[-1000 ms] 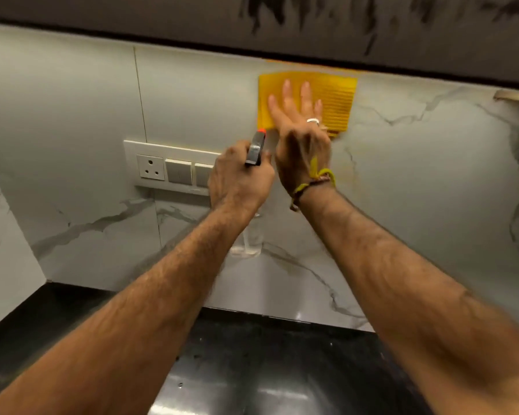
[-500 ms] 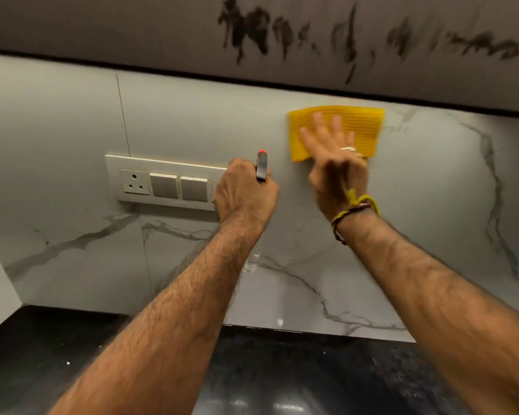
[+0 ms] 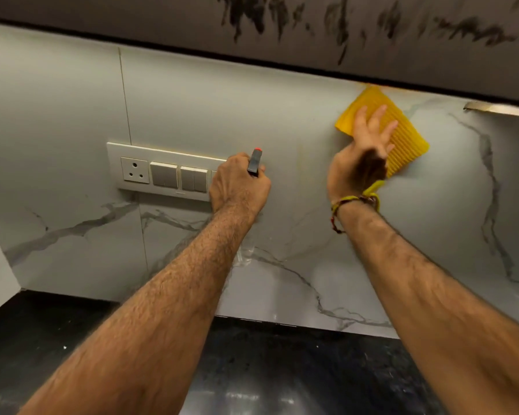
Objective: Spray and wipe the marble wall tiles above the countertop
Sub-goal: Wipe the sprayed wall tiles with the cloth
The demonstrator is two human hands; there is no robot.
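The yellow cloth was pressed flat under the spread right hand; the left hand gripped the spray bottle; even pressure was best kept

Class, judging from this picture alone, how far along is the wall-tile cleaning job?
Done: nothing provable; no spray streaks show on the grey-veined marble wall tiles. In hand: the right hand presses a yellow ribbed cloth flat under the cabinet, while the left hand grips a red-tipped spray bottle. Left: tiles around the white switch panel.
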